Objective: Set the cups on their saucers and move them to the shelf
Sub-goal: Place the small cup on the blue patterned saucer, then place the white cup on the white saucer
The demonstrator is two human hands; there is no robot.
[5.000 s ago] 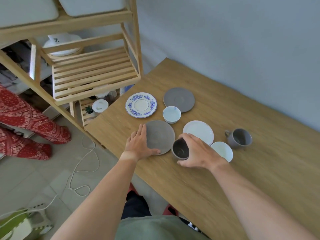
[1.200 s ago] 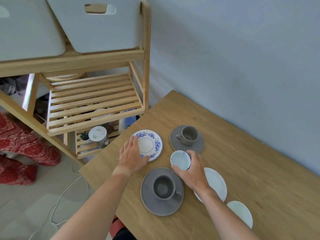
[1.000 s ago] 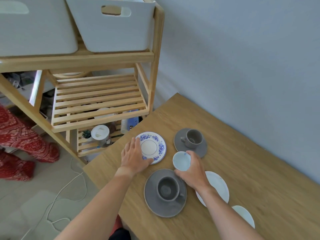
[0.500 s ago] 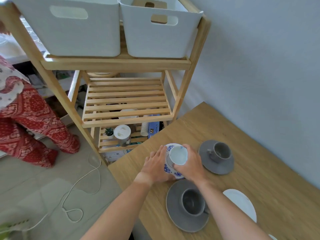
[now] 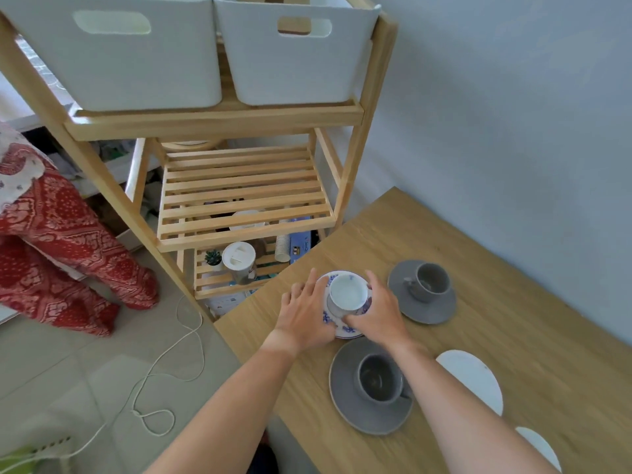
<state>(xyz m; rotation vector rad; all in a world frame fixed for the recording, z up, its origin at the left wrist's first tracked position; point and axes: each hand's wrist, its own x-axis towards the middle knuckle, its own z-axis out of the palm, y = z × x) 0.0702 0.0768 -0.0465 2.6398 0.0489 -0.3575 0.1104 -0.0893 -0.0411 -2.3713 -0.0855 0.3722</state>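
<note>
A small white cup stands on the blue-flowered saucer near the table's left corner. My right hand wraps the cup from the right. My left hand lies on the saucer's left rim, fingers spread. Two grey cups sit on grey saucers: one near me, one farther right. A wooden slatted shelf stands left of the table, its middle level bare.
A white saucer and a white dish lie on the wooden table at the right. Two white bins fill the top shelf. The lower shelf holds jars. A person in red trousers stands left; a cord crosses the floor.
My right hand carried the white cup left and set it on the flowered saucer, which my left hand steadies. Earlier both grey cups went onto grey saucers. The view has tilted up toward the shelf.
</note>
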